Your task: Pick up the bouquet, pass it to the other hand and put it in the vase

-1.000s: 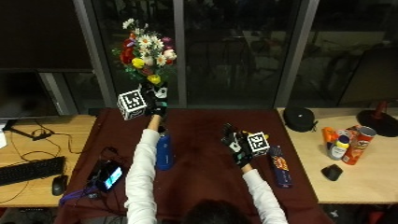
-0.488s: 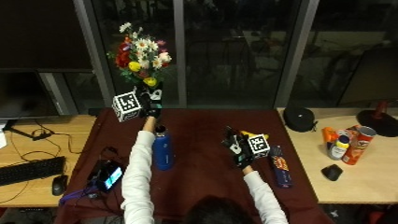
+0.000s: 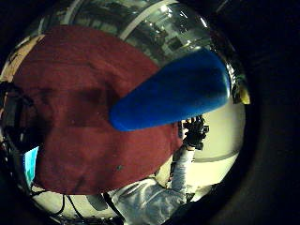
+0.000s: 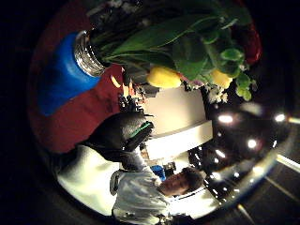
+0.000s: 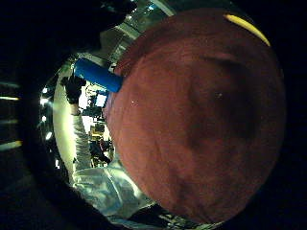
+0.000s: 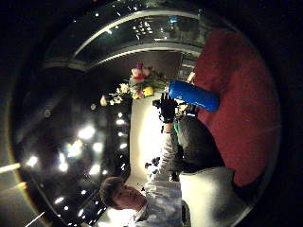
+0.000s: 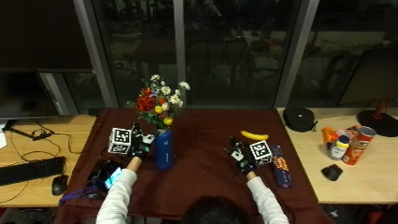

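The bouquet [image 7: 159, 101] of red, white and yellow flowers stands with its stems in the blue vase [image 7: 163, 149] on the dark red cloth [image 7: 205, 182]. My left hand [image 7: 139, 141] is just left of the vase, fingers straight and off the stems. The left thumb side palm view shows the stems [image 4: 140, 44] entering the vase's metal rim [image 4: 88, 52]. My right hand [image 7: 238, 157] hovers over the cloth to the right with fingers spread, holding nothing. From the right palm I see the vase [image 6: 194, 95], the bouquet [image 6: 140, 85] and the left hand [image 6: 166, 107].
A banana [image 7: 255, 135] and a dark packet [image 7: 280, 166] lie by the right hand. A phone-like device [image 7: 109, 175] lies near my left forearm. A can [image 7: 360, 144], a bottle [image 7: 339, 147], a mouse [image 7: 331, 171] sit right; a keyboard [image 7: 28, 170] left.
The bouquet, held high in my left hand before, has come down into the vase. The left hand has let go and dropped beside the vase. The right hand has barely moved.
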Available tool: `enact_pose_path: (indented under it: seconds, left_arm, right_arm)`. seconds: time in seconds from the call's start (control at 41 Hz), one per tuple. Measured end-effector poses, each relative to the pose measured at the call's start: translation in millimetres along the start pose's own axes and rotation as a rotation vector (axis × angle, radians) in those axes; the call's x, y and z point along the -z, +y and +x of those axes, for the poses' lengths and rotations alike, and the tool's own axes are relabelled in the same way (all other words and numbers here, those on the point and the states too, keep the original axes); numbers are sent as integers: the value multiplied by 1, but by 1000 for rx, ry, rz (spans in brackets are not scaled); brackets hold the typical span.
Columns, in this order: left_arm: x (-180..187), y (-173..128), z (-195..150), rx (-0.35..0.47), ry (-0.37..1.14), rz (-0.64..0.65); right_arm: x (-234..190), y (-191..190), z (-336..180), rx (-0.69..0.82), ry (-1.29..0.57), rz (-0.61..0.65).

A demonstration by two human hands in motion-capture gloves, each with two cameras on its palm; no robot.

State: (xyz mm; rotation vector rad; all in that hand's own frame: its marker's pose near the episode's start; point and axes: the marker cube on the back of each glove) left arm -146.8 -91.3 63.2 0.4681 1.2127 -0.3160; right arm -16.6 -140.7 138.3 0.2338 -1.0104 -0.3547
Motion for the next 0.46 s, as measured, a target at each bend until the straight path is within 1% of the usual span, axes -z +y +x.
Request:
enact_pose_path:
  seconds: [0.049,0.098,0.171,0.22,0.293,0.464]
  left_arm:
    - [3,3,3,-10,-9,10]
    - [5,7,8,-22,-18,7]
    - [9,15,15,-36,-25,5]
    - [13,20,18,-42,-30,1]
    - [19,26,18,-51,-56,-8]
    - [27,30,9,-66,-169,-3]
  right_arm:
    - [2,-1,10,6,-31,-4]
    - [4,0,7,25,-35,2]
    - [3,9,-2,-110,-69,12]
    - [4,14,-7,-154,-17,22]
    - [5,19,-19,-126,64,35]
    - [0,18,-24,-88,8,16]
